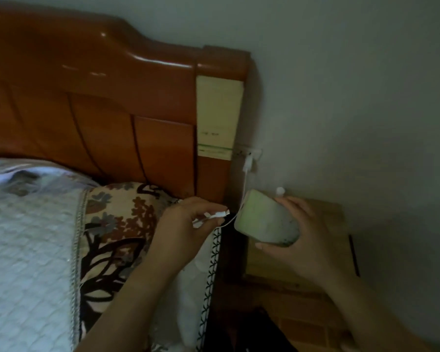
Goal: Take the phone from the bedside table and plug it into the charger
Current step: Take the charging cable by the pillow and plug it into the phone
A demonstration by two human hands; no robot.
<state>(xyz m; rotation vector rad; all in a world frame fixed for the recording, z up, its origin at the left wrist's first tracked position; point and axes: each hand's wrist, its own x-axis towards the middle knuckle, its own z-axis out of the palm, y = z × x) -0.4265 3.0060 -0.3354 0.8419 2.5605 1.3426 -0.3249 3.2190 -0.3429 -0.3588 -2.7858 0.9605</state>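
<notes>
Bed: a quilted pale bedspread and a floral pillow lie against a glossy orange-brown wooden headboard, filling the left of the dim room.
Wall: a grey wall carries a socket just right of the headboard, with a white charger plug seated in it.
Bench: the wooden bedside bench stands in the corner between bed and wall, a small white-capped item at its back edge.
Right hand: the right hand holds the phone over the bench, fingers wrapped round its lower end.
Left hand: the left hand hovers over the pillow's edge, fingers pinched closed on the cable connector.
Phone: the phone, in a pale green case, is lifted clear of the bench, back to the camera, long axis slanting from upper left to lower right.
Cable: the white charging cable drops from the plug and loops behind the phone to the left hand.
Connector: the connector points right at the phone's near end, just beside it but not touching; whether that end holds the port cannot be told.
</notes>
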